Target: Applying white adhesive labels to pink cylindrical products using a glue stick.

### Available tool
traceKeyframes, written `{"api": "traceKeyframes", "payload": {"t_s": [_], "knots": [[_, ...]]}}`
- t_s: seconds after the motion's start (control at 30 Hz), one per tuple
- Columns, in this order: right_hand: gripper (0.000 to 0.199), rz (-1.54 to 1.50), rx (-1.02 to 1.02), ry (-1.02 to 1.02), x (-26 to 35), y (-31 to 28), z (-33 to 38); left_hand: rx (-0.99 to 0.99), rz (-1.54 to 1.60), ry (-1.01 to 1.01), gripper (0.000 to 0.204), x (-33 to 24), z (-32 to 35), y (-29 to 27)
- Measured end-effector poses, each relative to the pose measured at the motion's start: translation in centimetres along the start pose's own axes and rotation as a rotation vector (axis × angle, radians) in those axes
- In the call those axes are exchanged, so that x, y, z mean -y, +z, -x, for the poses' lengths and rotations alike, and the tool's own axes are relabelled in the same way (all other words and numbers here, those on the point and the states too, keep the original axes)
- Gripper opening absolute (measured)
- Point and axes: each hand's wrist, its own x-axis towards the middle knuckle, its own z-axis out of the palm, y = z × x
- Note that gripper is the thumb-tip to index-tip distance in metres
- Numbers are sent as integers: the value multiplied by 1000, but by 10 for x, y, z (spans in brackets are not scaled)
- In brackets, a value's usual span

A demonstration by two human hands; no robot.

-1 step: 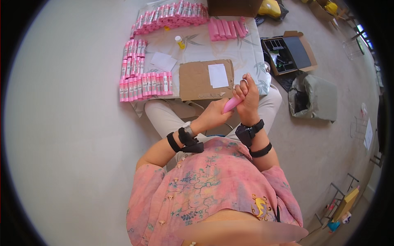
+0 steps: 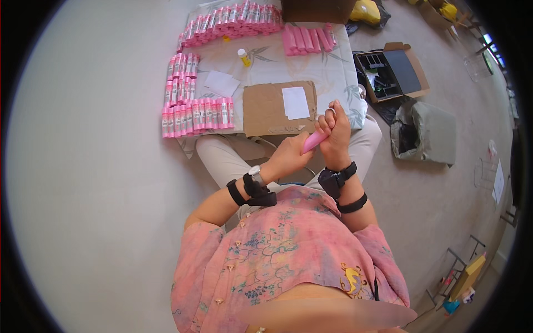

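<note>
A smooth pink roll is held at a slant between my two hands, over my lap at the table's near edge. My left hand is closed around its lower left end. The fingers of my right hand curl about the upper end, with the index finger pointing up. Just beyond lies a flat brown cardboard sheet with a white paper on it. Rows of pink rolls with printed labels line the table's left side. Several plain pink rolls lie at the far right.
Folded white papers and a yellow glue stick with a white cap are on the patterned tablecloth. Labelled rolls pile up at the back beside a brown box. On the floor at right are an open carton and a grey bag.
</note>
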Motion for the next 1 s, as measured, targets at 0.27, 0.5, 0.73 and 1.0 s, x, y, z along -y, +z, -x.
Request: {"api": "traceKeyframes", "payload": {"t_s": [0.27, 0.5, 0.73, 1.0], "knots": [[24, -99, 352, 127, 10, -1, -4, 509, 1078, -400, 22, -16, 1, -27], [25, -2, 126, 32, 5, -9, -16, 156, 235, -154, 28, -23, 1, -14], [27, -96, 333, 92, 16, -5, -12, 297, 789, -246, 43, -23, 2, -17], [27, -197, 278, 142, 5, -20, -22, 279, 819, -343, 42, -20, 0, -21]]}}
